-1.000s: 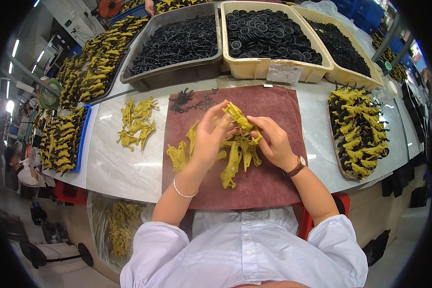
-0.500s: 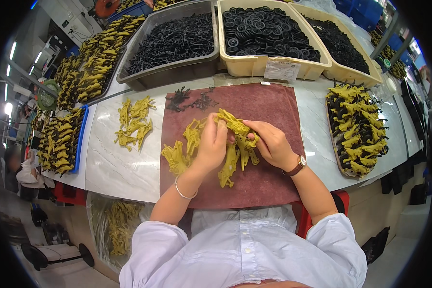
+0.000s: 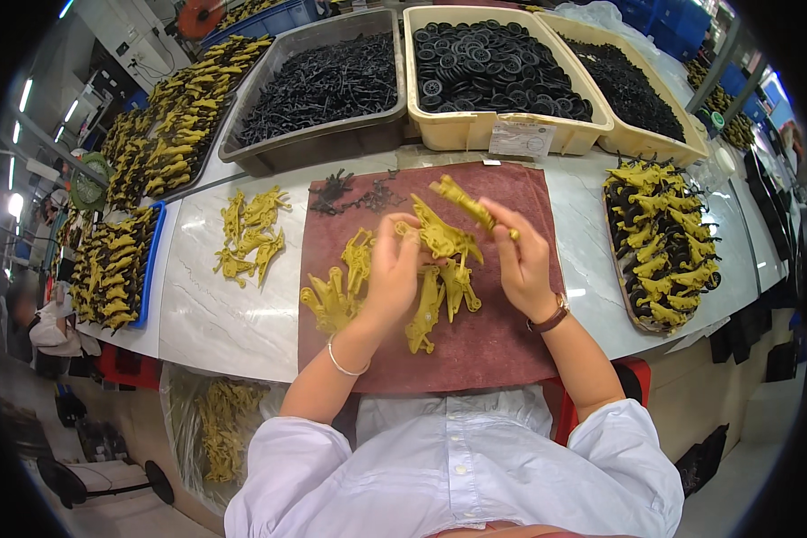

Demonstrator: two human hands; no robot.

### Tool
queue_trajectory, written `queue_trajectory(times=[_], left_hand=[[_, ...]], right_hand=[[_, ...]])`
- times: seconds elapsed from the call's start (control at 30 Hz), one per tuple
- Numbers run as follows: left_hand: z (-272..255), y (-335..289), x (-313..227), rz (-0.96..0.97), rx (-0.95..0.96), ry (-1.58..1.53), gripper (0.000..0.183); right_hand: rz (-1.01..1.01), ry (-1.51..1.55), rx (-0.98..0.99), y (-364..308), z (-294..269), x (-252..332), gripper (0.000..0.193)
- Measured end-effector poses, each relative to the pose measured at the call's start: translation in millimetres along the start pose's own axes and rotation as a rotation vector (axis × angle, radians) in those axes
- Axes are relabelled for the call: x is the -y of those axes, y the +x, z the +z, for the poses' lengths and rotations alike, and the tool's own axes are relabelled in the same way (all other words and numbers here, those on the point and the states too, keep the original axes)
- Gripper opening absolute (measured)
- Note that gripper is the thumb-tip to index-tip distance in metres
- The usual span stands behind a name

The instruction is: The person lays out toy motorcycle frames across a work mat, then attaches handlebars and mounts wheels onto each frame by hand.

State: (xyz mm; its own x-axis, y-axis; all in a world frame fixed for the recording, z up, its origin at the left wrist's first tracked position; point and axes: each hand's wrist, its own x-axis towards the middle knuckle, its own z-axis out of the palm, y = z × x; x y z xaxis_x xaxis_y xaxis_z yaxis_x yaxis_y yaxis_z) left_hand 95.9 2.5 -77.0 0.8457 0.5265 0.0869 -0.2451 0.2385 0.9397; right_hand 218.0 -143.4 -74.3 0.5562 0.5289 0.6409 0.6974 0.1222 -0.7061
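Observation:
My left hand (image 3: pixel 394 269) is closed on a yellow plastic toy body part (image 3: pixel 443 235), a flat piece with a pointed end, above the dark red cloth (image 3: pixel 511 332). Between the thumb and fingers of my right hand (image 3: pixel 524 267) is a slim yellow plastic piece (image 3: pixel 464 201), tilted up to the left and apart from the other part. Below and beside my hands lie more yellow parts (image 3: pixel 330 300) on the cloth. Small black plastic parts (image 3: pixel 334 186) sit at its far left corner.
Beyond the cloth stand a grey bin (image 3: pixel 321 134) of black parts, a cream bin (image 3: pixel 457 125) of black wheels and another cream bin (image 3: pixel 681 148). Yellow pieces (image 3: pixel 251 229) lie to the left. An oblong tray (image 3: pixel 638 318) of yellow-and-black assemblies is at right, a blue tray (image 3: pixel 149 278) at far left.
My hands have moved apart. The slim yellow piece in my right hand has come up and away from the part in my left hand, which stays near its place.

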Motion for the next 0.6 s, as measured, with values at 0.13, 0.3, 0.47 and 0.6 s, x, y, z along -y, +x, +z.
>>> queue_trajectory(times=[0.13,0.3,0.47,0.6], left_hand=[[-8,7,-6,-0.051,-0.063,-0.087,0.015],[-6,6,-11,-0.016,-0.049,-0.09,0.017],[-4,6,-12,-0.019,-0.029,-0.095,0.02],[-7,6,-14,-0.024,-0.022,-0.064,0.022]], right_hand=[[0.102,-0.271,-0.1,7,-14,-29,0.034],[0.193,-0.701,-0.149,11,-45,-73,0.043],[0.281,-1.007,-0.168,9,-63,-90,0.04],[0.425,-0.958,-0.079,3,-65,-110,0.04]])
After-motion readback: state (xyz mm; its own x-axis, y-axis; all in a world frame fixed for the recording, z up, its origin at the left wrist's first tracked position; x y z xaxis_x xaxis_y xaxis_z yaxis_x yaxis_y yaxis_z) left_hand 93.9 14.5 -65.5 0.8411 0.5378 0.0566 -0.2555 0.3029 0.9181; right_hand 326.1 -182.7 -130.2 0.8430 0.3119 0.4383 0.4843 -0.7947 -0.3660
